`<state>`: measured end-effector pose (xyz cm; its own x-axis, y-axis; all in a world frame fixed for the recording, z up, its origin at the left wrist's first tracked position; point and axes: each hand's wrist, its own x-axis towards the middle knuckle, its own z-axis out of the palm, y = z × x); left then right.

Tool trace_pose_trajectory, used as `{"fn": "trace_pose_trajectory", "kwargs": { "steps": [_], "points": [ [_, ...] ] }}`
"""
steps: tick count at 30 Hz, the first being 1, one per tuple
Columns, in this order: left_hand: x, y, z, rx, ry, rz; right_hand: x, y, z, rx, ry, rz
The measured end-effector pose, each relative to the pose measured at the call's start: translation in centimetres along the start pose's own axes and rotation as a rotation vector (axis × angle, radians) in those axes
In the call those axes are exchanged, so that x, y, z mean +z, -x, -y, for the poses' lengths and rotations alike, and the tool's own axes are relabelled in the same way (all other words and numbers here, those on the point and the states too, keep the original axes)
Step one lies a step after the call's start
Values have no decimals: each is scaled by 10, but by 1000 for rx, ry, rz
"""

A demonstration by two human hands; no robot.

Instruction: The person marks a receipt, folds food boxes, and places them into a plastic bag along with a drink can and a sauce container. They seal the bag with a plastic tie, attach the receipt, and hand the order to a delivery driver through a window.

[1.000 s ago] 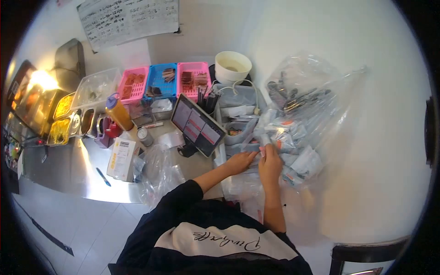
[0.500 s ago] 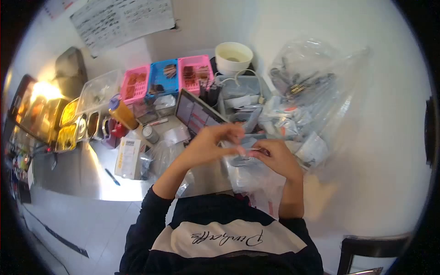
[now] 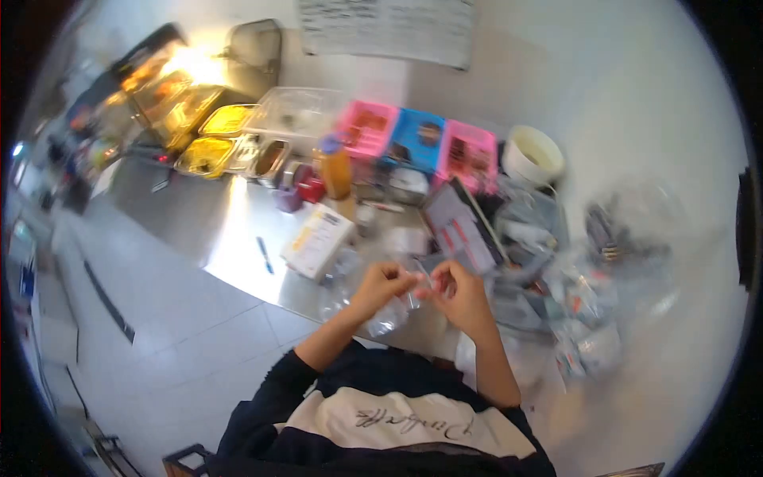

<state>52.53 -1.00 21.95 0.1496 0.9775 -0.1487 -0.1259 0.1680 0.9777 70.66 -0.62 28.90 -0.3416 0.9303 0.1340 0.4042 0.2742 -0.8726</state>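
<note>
My left hand [image 3: 383,288] is raised over the metal counter, its fingertips pinched together. Close beside it, my right hand [image 3: 456,292] also has its fingers drawn together, nearly meeting the left. Something small, clear or pale shows between the two hands, too small and blurred to name. Crumpled clear plastic [image 3: 342,278] lies just left of and below my hands. Behind them a framed screen or tablet [image 3: 461,230] leans on the counter. A white box [image 3: 318,241] stands to the left.
Pink [image 3: 369,129] and blue baskets [image 3: 416,141] line the wall, with a white bowl [image 3: 534,155] beside them. An orange bottle [image 3: 335,168], yellow-filled containers [image 3: 207,157] and a pen [image 3: 265,255] are to the left. Plastic bags [image 3: 588,294] pile up at the right.
The view has turned left, so the counter's things appear farther right. My hands have come close together, away from the grey bin, and the left hand's spread fingers have closed to a pinch.
</note>
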Motion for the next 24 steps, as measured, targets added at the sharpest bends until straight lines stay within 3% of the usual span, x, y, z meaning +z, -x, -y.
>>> {"fn": "trace_pose_trajectory", "kwargs": {
  "steps": [2, 4, 6, 8, 9, 12, 16, 21, 24],
  "points": [
    [-14, 27, -24, -105, -38, -103, 35, -9, 0, -62, 69, 126],
    [-35, 40, -7, 50, 175, -158, 61, -21, 17, -31, 52, 304],
    [-64, 57, -7, 121, 116, -165, 93, -29, 14, -94, -250, 371],
    [-92, 83, -13, 149, 303, -123, 130, -30, 13, -61, -356, 448],
    [-113, 91, -6, 233, 189, -145, 146, -36, 20, -33, -403, 469],
    [-158, 140, -11, 190, -78, -271, 190, -43, 62, 119, -526, 570],
    [-200, 204, -15, 153, 23, -487, 253, -40, 94, -161, -270, 416],
    [-224, 247, 0, 244, -333, -494, 310, -26, 130, -565, -83, 585],
    [-235, 267, 4, 154, -448, -631, 323, -38, 138, -372, -73, 426]
  ]
}}
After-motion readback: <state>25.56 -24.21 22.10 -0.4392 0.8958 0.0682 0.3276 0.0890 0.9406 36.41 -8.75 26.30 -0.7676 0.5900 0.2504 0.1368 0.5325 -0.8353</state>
